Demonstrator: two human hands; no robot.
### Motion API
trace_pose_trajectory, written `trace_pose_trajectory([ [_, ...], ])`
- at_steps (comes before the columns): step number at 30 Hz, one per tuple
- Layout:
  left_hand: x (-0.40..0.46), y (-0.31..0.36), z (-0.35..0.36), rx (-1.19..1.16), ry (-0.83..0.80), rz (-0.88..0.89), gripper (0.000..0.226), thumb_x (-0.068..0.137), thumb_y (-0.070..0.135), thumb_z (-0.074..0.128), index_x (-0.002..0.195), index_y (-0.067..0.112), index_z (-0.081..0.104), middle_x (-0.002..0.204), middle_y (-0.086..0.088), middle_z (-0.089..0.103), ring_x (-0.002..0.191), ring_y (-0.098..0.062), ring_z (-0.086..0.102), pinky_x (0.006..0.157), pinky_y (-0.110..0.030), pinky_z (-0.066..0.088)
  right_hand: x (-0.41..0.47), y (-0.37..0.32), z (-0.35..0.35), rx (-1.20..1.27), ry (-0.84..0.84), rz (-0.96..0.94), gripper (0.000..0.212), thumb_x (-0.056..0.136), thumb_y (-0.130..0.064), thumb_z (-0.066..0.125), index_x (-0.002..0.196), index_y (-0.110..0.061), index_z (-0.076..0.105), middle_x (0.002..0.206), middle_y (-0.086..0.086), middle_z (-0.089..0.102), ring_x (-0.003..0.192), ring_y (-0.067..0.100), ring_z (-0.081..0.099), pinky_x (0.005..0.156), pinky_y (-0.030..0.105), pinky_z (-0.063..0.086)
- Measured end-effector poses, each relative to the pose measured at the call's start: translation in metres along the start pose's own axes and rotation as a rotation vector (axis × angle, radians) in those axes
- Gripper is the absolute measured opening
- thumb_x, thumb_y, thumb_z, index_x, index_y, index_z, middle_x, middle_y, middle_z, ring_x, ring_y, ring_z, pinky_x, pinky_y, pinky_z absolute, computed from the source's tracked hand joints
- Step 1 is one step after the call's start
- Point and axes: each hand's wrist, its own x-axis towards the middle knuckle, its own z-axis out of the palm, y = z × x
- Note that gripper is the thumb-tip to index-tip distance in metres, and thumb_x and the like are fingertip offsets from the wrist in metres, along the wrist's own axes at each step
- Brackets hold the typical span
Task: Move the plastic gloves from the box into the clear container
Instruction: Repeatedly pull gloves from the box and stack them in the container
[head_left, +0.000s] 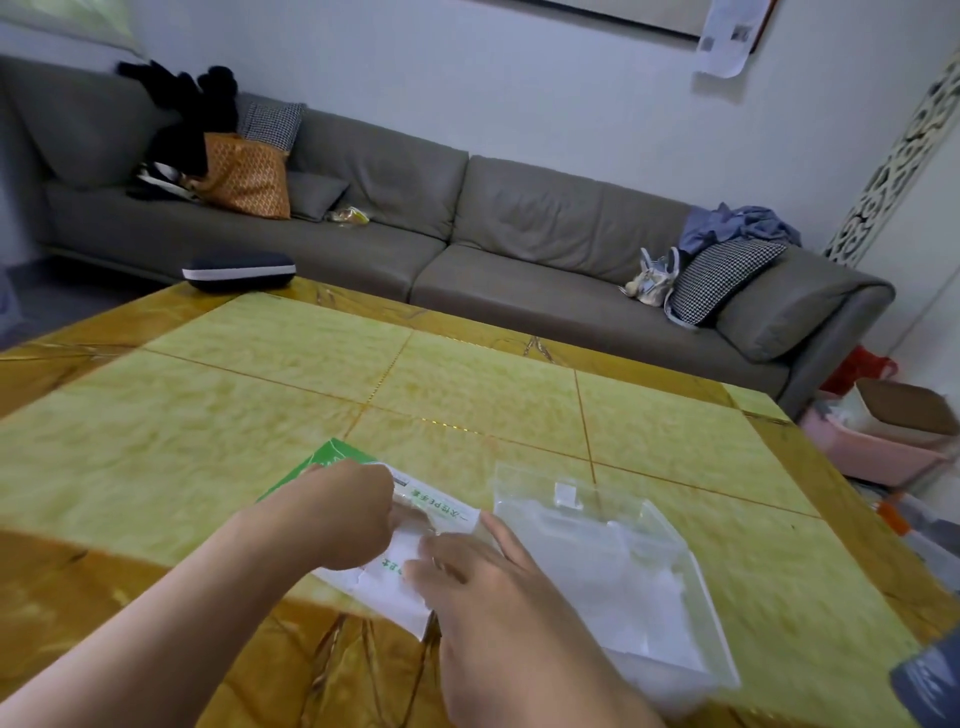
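Note:
A flat white and green glove box (379, 577) lies on the yellow table near its front edge. My left hand (343, 519) reaches into the box's top opening with curled fingers, which seem to pinch the thin plastic gloves (415, 519) there. My right hand (467, 577) rests on the box's right end, fingers spread and fairly straight, pressing it down. Right of the box lies the clear container (670, 613), open, with its lid (545, 493) tipped back. Pale plastic gloves (634, 597) lie inside it.
The table (467, 395) stretches far ahead. A dark glasses case (239, 270) sits at its far left corner. A grey sofa (467, 234) with cushions and bags stands behind. Pink bins (878, 447) stand on the floor at right. A dark object (930, 686) shows at the lower right.

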Motion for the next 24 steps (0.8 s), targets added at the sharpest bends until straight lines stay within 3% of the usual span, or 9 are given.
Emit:
trace_pose_trajectory([
  [3,0.004,-0.004,0.001,-0.163,0.087,0.021,0.038,0.087,0.014,0.053,0.055,0.016,0.031,0.052,0.0,0.03,0.055,-0.024,0.029,0.052,-0.034,0.026,0.001,0.0,0.003,-0.032,0.017,0.015,0.051,0.074,-0.017,0.038,0.117,-0.02,0.065,0.127,0.0,0.06,0.123,0.018,0.055,0.126,0.033,-0.012],
  [5,0.005,-0.005,0.001,-0.172,0.147,-0.005,0.035,0.083,0.013,0.055,0.054,0.016,0.036,0.052,0.001,0.034,0.053,-0.024,0.033,0.05,-0.034,0.029,0.001,-0.001,0.002,-0.034,0.024,0.012,0.05,0.075,-0.016,0.039,0.117,-0.021,0.065,0.127,-0.001,0.06,0.124,0.016,0.055,0.125,0.031,-0.013],
  [8,0.001,0.004,-0.001,-0.07,0.17,-0.114,0.032,0.093,0.043,0.064,0.077,0.021,0.047,0.077,0.004,0.055,0.068,-0.018,0.059,0.058,-0.031,0.044,0.002,-0.002,0.0,-0.022,0.01,0.002,0.051,0.074,-0.015,0.041,0.119,-0.021,0.064,0.131,-0.001,0.059,0.128,0.018,0.052,0.125,0.032,-0.012],
  [11,0.002,0.015,0.003,0.039,0.172,-0.141,0.042,0.09,0.059,0.065,0.083,0.024,0.042,0.083,0.006,0.053,0.077,-0.018,0.057,0.069,-0.03,0.038,0.003,-0.004,-0.003,-0.034,-0.022,-0.004,0.053,0.076,-0.014,0.046,0.127,-0.019,0.061,0.14,0.001,0.055,0.135,0.019,0.047,0.129,0.039,-0.007],
  [14,0.008,0.015,0.007,-0.047,0.203,-0.164,0.044,0.084,0.052,0.074,0.072,0.022,0.044,0.075,0.005,0.056,0.062,-0.018,0.054,0.049,-0.028,0.035,0.002,-0.005,-0.006,-0.035,-0.029,-0.008,0.053,0.078,-0.01,0.053,0.13,-0.019,0.059,0.143,0.001,0.051,0.138,0.019,0.042,0.125,0.032,-0.017],
  [16,0.009,0.013,0.008,-0.086,0.207,-0.161,0.039,0.084,0.047,0.075,0.07,0.021,0.049,0.073,0.003,0.058,0.056,-0.017,0.053,0.045,-0.026,0.034,0.001,-0.006,-0.006,-0.035,-0.029,-0.001,0.052,0.078,-0.008,0.053,0.128,-0.02,0.059,0.142,0.0,0.051,0.137,0.018,0.042,0.123,0.028,-0.02],
  [20,0.009,0.005,0.002,-0.273,0.212,-0.1,0.02,0.087,0.038,0.074,0.074,0.026,0.064,0.071,0.006,0.067,0.063,-0.015,0.066,0.05,-0.028,0.049,0.002,-0.005,-0.005,-0.025,-0.044,0.008,0.05,0.077,-0.009,0.052,0.125,-0.021,0.061,0.132,-0.001,0.054,0.128,0.019,0.048,0.12,0.024,-0.025],
  [24,0.003,0.0,-0.014,-0.416,0.263,-0.059,0.017,0.09,0.027,0.069,0.073,0.025,0.075,0.069,0.01,0.071,0.065,-0.01,0.067,0.061,-0.029,0.058,0.0,-0.005,-0.005,-0.001,-0.035,0.004,0.053,0.078,-0.006,0.05,0.128,-0.019,0.059,0.144,0.0,0.05,0.138,0.017,0.042,0.12,0.024,-0.025],
])
